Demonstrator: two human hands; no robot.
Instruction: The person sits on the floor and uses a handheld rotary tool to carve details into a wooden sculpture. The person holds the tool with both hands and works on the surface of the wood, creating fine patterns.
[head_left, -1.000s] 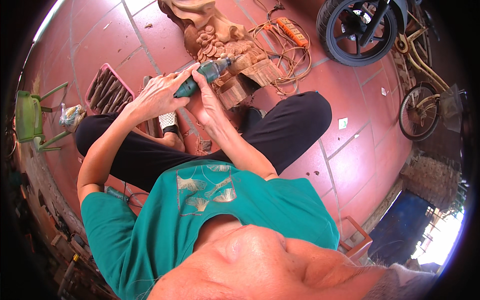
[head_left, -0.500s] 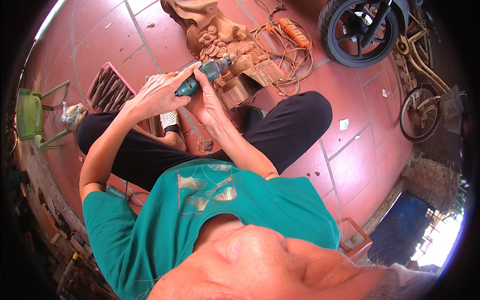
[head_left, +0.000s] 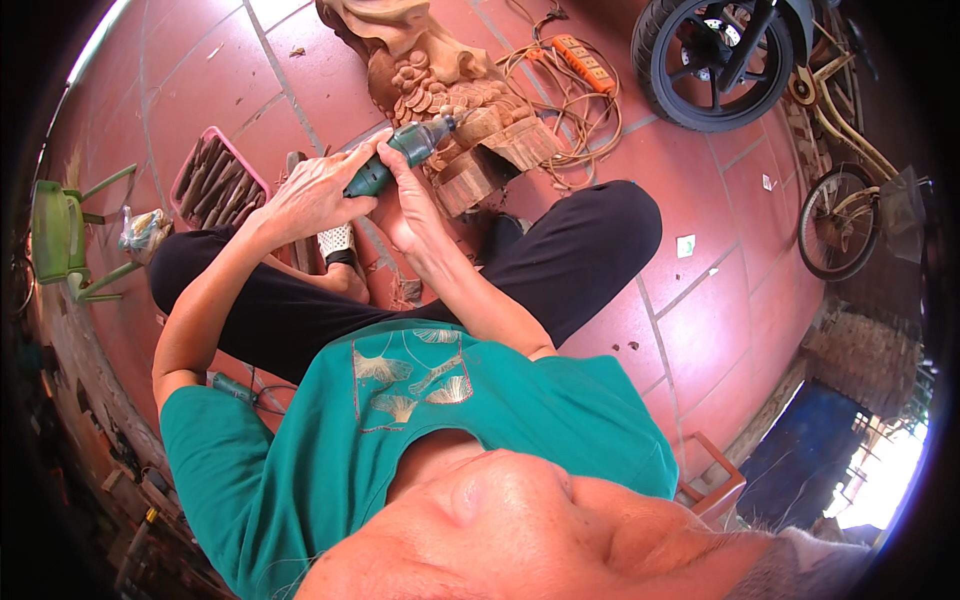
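Note:
A green die grinder (head_left: 412, 142) is held between both my hands, its grey nose pointing up and right. My left hand (head_left: 312, 195) closes around the rear of its body. Wrapped about the middle from the right side is my right hand (head_left: 402, 205), its thumb lying along the casing. The nose is against or just over a carved wooden sculpture (head_left: 440, 75) with coin-like discs and folds; whether the bit touches the wood cannot be made out. The sculpture's squared base end (head_left: 470, 183) lies nearest my legs.
Beside my left knee sits a pink basket of carving tools (head_left: 215, 180), near a green chair (head_left: 62, 230). An orange power strip (head_left: 583, 65) and coiled cord lie behind the sculpture. A motorcycle wheel (head_left: 712, 65) and bicycle wheel (head_left: 840, 222) stand right. Another green tool (head_left: 232, 386) rests by my left elbow.
The whole view has shifted slightly left. My hands and the grinder have moved a little left along with it, the grip unchanged. The sculpture stays in place on the floor.

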